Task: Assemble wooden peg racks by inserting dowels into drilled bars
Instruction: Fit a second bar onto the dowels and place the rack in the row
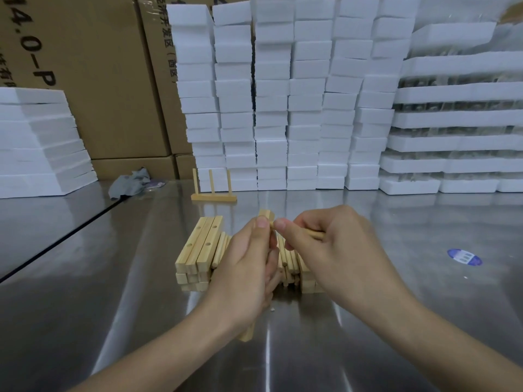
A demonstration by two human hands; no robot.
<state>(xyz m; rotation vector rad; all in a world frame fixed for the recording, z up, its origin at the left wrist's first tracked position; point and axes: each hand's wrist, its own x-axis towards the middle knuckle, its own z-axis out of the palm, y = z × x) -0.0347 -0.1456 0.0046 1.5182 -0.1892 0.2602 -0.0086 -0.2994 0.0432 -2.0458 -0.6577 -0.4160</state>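
A brushed steel tabletop is filling the foreground, reflecting streaks of light. Behind it, brown cardboard cartons are standing against the wall. One is showing the sideways black print "44.0-P", cut off. Its neighbour is carrying a column of Chinese characters. Stacks of white foam blocks are rising in tall, slightly uneven columns. A blue oval sticker is lying on the steel at right, its white marks too small to read. A crumpled grey cloth is sitting near the cartons.

A finished peg rack, with three upright pegs in a flat base, is standing in front of the foam. Nearer, square-edged pale wooden bars with round drilled holes are lying stacked, with round dowels heaped beside them.

The left hand is gripping a drilled bar nearly upright above the pile, thumb pressing near its top end. The right hand is pinching a dowel between thumb and fingers, its tip meeting the bar's upper part.
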